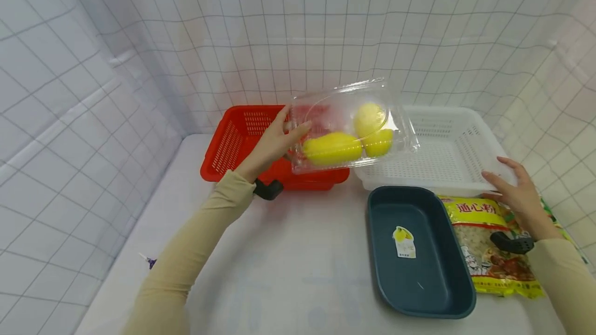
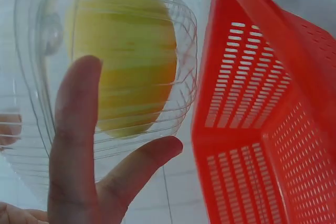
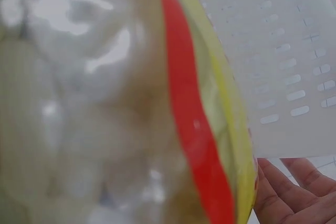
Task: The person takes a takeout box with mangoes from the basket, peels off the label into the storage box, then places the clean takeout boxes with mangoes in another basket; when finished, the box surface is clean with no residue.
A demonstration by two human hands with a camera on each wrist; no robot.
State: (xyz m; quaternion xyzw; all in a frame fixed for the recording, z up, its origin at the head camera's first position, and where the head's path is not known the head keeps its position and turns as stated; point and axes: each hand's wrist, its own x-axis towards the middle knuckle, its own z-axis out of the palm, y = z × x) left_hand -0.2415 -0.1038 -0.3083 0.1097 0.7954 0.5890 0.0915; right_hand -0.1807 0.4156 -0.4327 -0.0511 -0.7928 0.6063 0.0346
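My left hand (image 1: 274,141) grips the left end of a clear plastic box (image 1: 335,110), which is held up and tilted. Inside it lie a large yellow mango-like fruit (image 1: 332,149) and two rounder yellow fruits (image 1: 370,119). In the left wrist view, the thumb and a finger spread against the ribbed box wall beside the yellow fruit (image 2: 126,51). My right hand (image 1: 519,193) is at the front right corner of a white basket (image 1: 465,187), fingers spread and loosely bent. In the right wrist view, its fingers (image 3: 294,192) show below the basket wall, partly hidden by a food bag (image 3: 94,103).
A red basket (image 1: 223,162) stands at the back, partly behind the lifted box. In front of the white basket lies a dark blue tray (image 1: 419,283) with a lemon-printed label (image 1: 404,242). Beside it is a yellow-and-red pasta bag (image 1: 484,247). A small purple item (image 1: 151,262) lies at left.
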